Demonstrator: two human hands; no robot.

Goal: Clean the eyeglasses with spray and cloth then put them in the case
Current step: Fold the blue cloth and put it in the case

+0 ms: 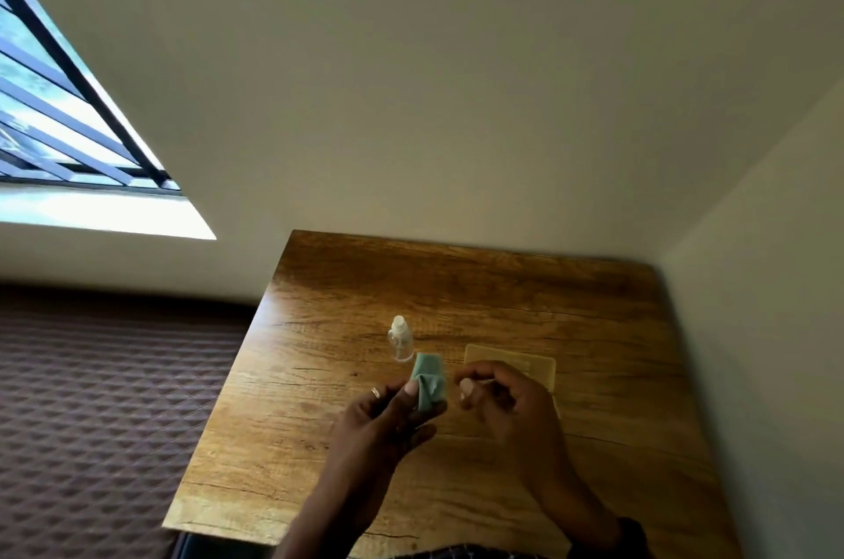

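My left hand (388, 410) holds a folded green cloth (428, 380) pinched between thumb and fingers, just above the wooden table (456, 293). A ring sits on one of its fingers. My right hand (502, 398) hovers right of the cloth with thumb and forefinger curled toward each other. Blur hides whether anything thin is between them, and I cannot make out the eyeglasses. A small clear spray bottle (400, 340) stands upright just behind the cloth. A flat tan case (516, 363) lies behind my right hand, partly covered by it.
The table stands in a corner, with walls close behind it and to its right (776, 284). A bed with a brown quilted cover (105, 398) lies to the left, below a barred window (59, 110). Bare wood surrounds the objects.
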